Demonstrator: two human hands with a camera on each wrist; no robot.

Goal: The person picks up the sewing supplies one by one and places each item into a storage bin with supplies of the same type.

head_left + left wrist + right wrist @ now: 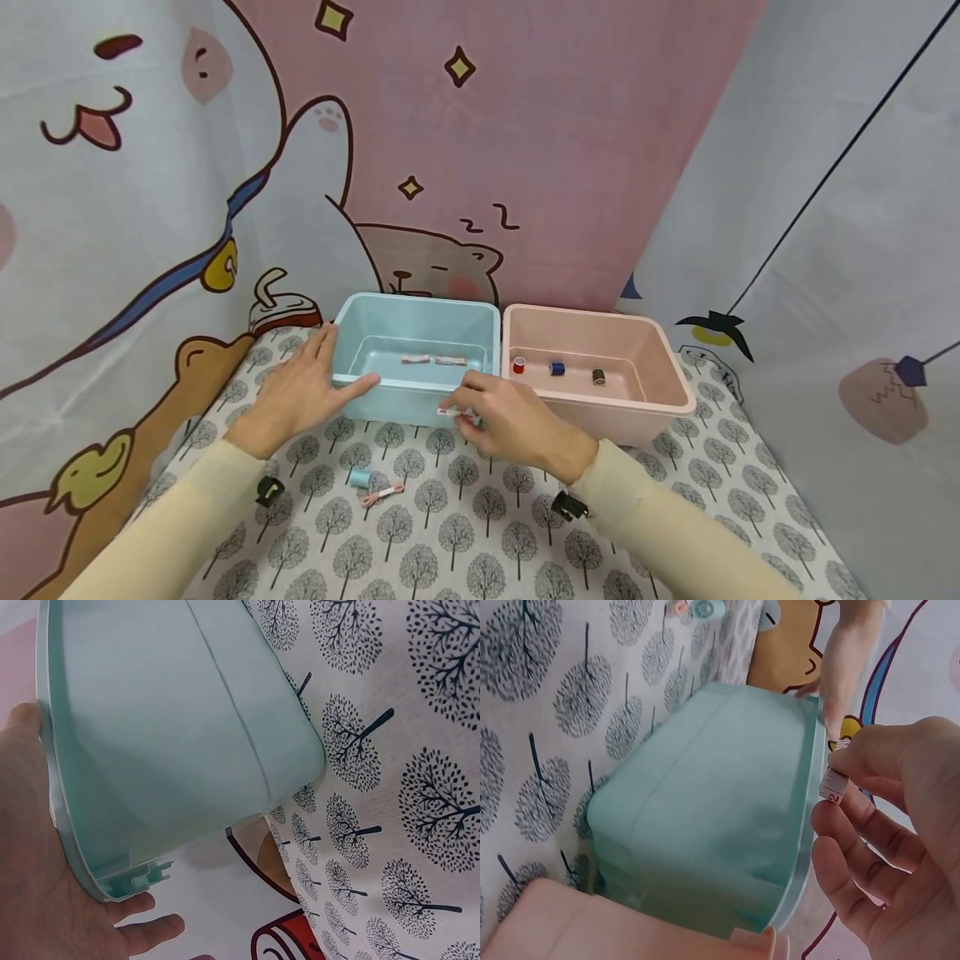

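My right hand (517,421) pinches a small folded tape measure (832,785), white with red marks, between thumb and fingertips. It is in front of the light blue bin's front wall (405,404), near the right end. My left hand (300,387) rests at the bin's front left corner, thumb along the front rim and fingers stretched along the left side. In the left wrist view, that hand lies against the blue rim (56,787). Two folded tape strips, a left one (415,359) and a right one (451,361), lie on the blue bin's floor.
A pink bin (600,408) stands right beside the blue one, holding a red spool (519,365), a blue spool (557,368) and a dark olive spool (597,377). On the tree-print cloth (457,533) lie a light blue spool (360,478) and a pinkish folded strip (382,495). Printed curtains hang behind.
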